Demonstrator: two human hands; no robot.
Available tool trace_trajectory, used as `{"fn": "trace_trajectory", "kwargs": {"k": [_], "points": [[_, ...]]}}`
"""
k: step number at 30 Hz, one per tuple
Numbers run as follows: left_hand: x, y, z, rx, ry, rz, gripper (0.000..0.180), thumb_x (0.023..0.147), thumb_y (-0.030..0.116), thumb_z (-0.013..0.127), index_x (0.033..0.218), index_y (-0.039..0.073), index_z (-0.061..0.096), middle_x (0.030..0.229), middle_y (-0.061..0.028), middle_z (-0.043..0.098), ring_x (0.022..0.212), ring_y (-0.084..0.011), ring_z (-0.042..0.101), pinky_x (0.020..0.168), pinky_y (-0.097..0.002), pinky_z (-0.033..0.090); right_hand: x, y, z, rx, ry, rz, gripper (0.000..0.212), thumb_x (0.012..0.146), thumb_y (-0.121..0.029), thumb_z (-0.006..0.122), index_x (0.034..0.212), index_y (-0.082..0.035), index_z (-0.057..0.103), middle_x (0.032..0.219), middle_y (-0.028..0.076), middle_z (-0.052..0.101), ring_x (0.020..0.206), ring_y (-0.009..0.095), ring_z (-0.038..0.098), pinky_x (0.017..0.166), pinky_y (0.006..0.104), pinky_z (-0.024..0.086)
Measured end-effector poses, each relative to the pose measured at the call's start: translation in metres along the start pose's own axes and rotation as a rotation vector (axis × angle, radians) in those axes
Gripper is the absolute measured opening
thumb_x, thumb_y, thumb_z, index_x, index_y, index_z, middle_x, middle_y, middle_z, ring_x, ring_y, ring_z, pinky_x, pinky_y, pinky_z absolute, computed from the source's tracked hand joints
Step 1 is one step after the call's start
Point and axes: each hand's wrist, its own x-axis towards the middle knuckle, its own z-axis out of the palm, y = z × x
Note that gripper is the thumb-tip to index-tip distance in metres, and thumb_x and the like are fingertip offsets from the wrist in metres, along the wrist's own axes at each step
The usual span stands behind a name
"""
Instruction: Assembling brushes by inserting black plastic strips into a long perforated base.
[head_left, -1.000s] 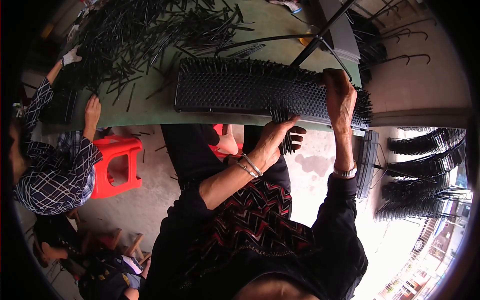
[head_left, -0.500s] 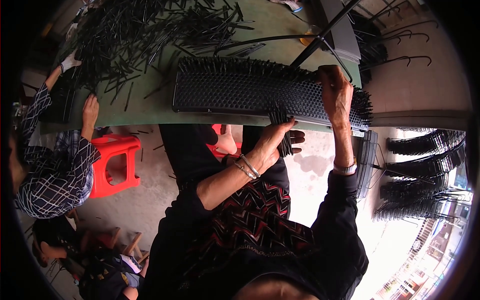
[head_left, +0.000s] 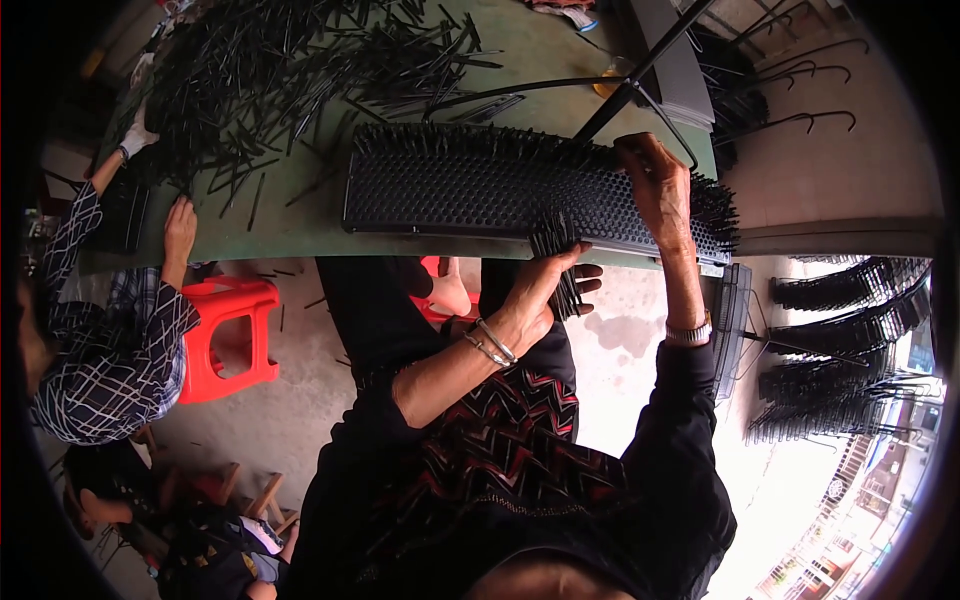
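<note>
A long black perforated rack (head_left: 440,200), full of small holes, lies along the near edge of the table. Thin black pieces (head_left: 480,146) stand upright in its far rows and at its right end. My left hand (head_left: 545,282) grips a bundle of slim black sticks (head_left: 553,238) just below the rack's near edge. Over the rack, right of its middle, my right hand (head_left: 658,190) is pinched, its fingertips at the far rows. Whatever lies between those fingertips is too small and dark to make out.
A large heap of loose black sticks (head_left: 300,75) covers the far left of the green table (head_left: 270,225). A dark rod frame (head_left: 610,108) slants beyond the rack. At the left, a co-worker's hands (head_left: 180,230) rest by the heap, near a red stool (head_left: 232,340). Black racks hang at right.
My right hand has shifted slightly left along the far rows of the rack, still pinched. My left hand keeps the bundle in nearly the same place.
</note>
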Motion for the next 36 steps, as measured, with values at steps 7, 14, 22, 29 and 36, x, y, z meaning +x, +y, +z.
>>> {"fn": "trace_trajectory", "kwargs": {"k": [7,14,22,29,36], "points": [[0.0,-0.002,-0.002,0.036,-0.021,0.048,0.025,0.096,0.029,0.052,0.109,0.008,0.058,0.099,-0.0121,0.066,0.079,-0.0185,0.062,0.069,-0.0346,0.053,0.004,-0.004,-0.003,-0.07,-0.087,-0.128,0.014,0.087,0.0,0.061,0.101,0.0,0.064,0.089,0.011,0.066,0.076,0.016,0.066,0.069,0.0271,0.052],[0.001,-0.004,-0.006,0.04,-0.01,0.052,0.025,0.097,0.028,0.051,0.11,0.007,0.056,0.097,-0.0112,0.066,0.079,-0.0183,0.061,0.071,-0.0359,0.054,0.001,-0.007,-0.004,-0.032,-0.097,-0.103,0.014,0.086,-0.002,0.062,0.099,-0.003,0.065,0.088,0.012,0.066,0.075,0.02,0.066,0.067,0.0292,0.052],[-0.005,-0.002,-0.002,-0.033,-0.056,0.055,0.026,0.097,0.028,0.051,0.114,0.009,0.057,0.099,-0.0124,0.065,0.083,-0.0198,0.061,0.076,-0.0399,0.055,-0.005,0.002,0.003,-0.057,-0.012,-0.117,0.014,0.085,-0.006,0.064,0.099,-0.008,0.065,0.089,0.011,0.064,0.074,0.025,0.066,0.065,0.0314,0.051],[-0.002,-0.001,-0.006,0.08,-0.035,0.058,0.021,0.097,0.031,0.053,0.108,0.013,0.058,0.095,-0.0085,0.068,0.072,-0.0121,0.056,0.063,-0.0297,0.05,-0.005,-0.001,0.007,-0.219,0.083,-0.121,0.012,0.085,-0.014,0.065,0.097,-0.014,0.067,0.094,0.007,0.06,0.076,0.026,0.065,0.065,0.0343,0.051],[-0.003,-0.002,-0.005,0.036,-0.036,0.078,0.022,0.097,0.03,0.053,0.109,0.012,0.058,0.094,-0.0085,0.068,0.073,-0.0137,0.057,0.065,-0.0315,0.051,-0.006,-0.004,0.005,-0.244,0.011,-0.094,0.016,0.086,-0.011,0.066,0.101,-0.011,0.069,0.097,0.006,0.06,0.083,0.022,0.064,0.07,0.0305,0.051]]}}
